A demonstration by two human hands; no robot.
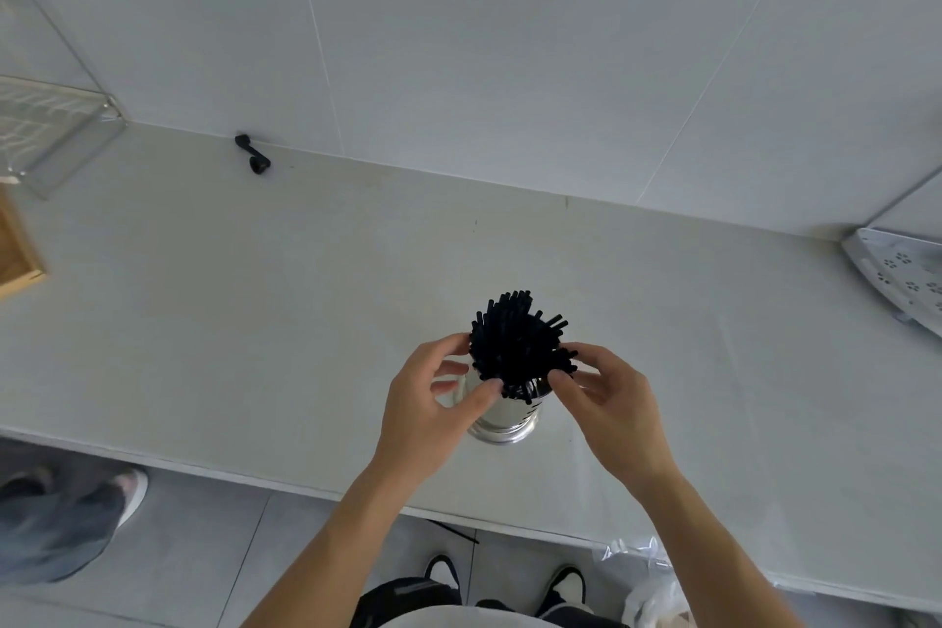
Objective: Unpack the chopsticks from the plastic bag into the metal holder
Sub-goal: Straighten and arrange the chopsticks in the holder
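Bristling black chopsticks [520,347] upright in shiny metal holder [502,416]; left hand [433,398], right hand [601,398] grip pinching tops

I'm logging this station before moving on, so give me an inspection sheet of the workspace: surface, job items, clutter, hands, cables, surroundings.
Surface: pale countertop, against a tiled wall.
Job's things: black chopsticks stand fanned out in the metal holder; plastic bag hangs off the counter's near edge.
Clutter: small black object by the wall; one black stick on the floor.
Hands: left hand and right hand touch the chopstick tops with their fingertips.
Cables: nothing seen.
Surroundings: wire rack left, perforated tray right, another person's shoe.
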